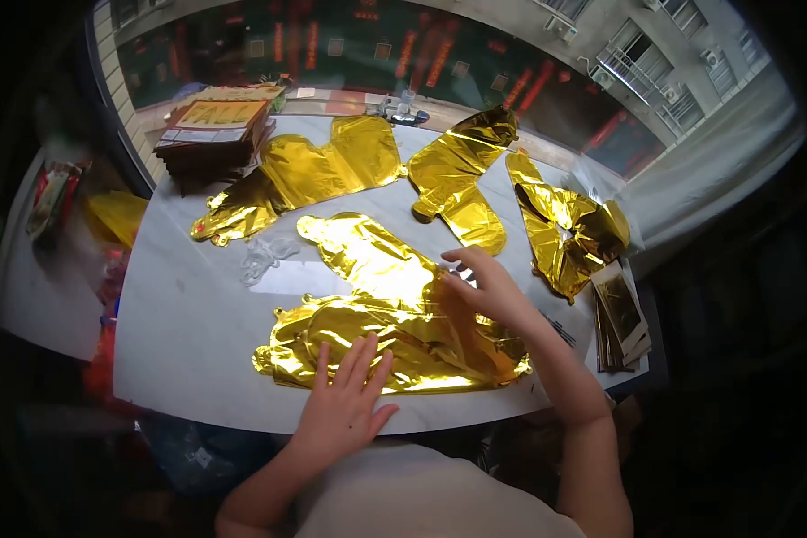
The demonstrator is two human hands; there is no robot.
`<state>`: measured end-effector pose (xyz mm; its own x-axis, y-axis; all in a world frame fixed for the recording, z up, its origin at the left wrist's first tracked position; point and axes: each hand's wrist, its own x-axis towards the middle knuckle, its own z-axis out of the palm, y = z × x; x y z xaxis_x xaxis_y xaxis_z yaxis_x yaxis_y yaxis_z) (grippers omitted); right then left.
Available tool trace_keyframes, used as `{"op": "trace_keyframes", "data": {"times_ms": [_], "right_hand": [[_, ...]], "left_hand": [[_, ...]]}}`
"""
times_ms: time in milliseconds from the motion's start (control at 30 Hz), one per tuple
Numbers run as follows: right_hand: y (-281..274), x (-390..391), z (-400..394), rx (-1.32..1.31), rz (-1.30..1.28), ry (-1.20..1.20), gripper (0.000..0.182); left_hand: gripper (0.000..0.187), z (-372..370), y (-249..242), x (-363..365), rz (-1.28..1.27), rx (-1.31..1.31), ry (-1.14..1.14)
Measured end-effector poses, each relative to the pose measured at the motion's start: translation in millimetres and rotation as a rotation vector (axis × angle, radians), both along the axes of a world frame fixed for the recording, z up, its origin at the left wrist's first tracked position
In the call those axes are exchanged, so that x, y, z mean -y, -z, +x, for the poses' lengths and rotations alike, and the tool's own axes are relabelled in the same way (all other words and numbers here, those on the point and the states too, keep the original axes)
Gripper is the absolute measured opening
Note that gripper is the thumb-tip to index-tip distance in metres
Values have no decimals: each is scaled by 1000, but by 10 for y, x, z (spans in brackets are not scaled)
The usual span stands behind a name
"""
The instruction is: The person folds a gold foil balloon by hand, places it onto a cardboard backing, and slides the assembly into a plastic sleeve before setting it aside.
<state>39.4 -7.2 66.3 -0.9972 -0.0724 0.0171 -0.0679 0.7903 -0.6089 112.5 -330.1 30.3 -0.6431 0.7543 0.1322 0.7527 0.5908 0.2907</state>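
Note:
A flat gold foil balloon (403, 345) lies folded along the near side of the table. My left hand (348, 394) rests on its near edge, fingers spread and palm down. From the stack a second gold foil piece (359, 251) angles up to the left, shining brightly. My right hand (480, 282) is at that piece's right end, fingers curved and apart, with the fingertips right at the foil. Beyond my hands lie more flat foil balloons: a wide one (332, 161), a bent one (462, 184) and a crumpled one (565, 224) at the right.
A stack of printed packages (215, 130) stands at the back left. Clear thin ribbon or tubing (269, 255) lies on a white sheet (305, 278). Flat gold packets (619, 318) sit at the right table edge, near thin dark sticks (558, 328). Behind the table is a window.

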Motion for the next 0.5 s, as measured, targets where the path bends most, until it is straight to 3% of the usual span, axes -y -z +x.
{"op": "trace_keyframes", "data": {"times_ms": [267, 500], "right_hand": [[80, 138, -827, 174, 36, -55, 57], [90, 118, -976, 536, -141, -132, 38]], "left_hand": [[73, 29, 22, 38, 37, -45, -24], [73, 22, 47, 35, 40, -50, -20]]}}
